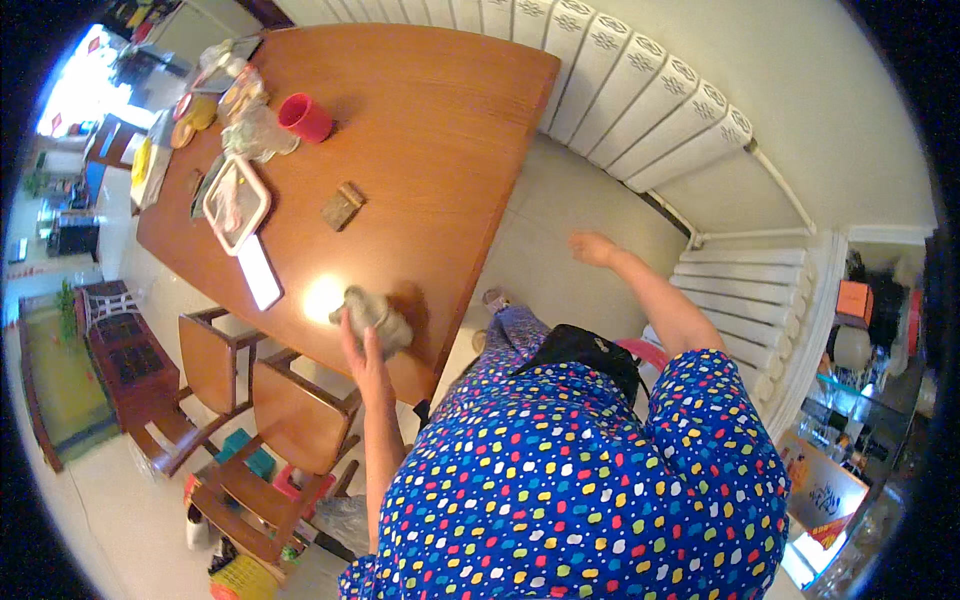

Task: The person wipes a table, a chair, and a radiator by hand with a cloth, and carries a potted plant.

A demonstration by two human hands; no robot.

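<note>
My left hand (363, 355) grips a crumpled grey cloth (384, 324) above the near end of a brown wooden table (420, 150). Its thumb and fingers lie along the cloth's near side, and part of the grip is hidden. My right hand (592, 248) hangs off to the right of the table, over the floor. Nothing shows in it, and its fingers are too small to make out. Farther up the tabletop lies a small brown block-like object (343, 206). A white phone-like slab (259, 271) rests beside a pink-rimmed tray (237, 204).
A red cup (305, 118), clear plastic bags (259, 133) and a yellow-bodied jar (199, 112) stand toward the table's far left. Wooden chairs (300, 412) crowd the left side. White radiators (645, 97) line the wall at right.
</note>
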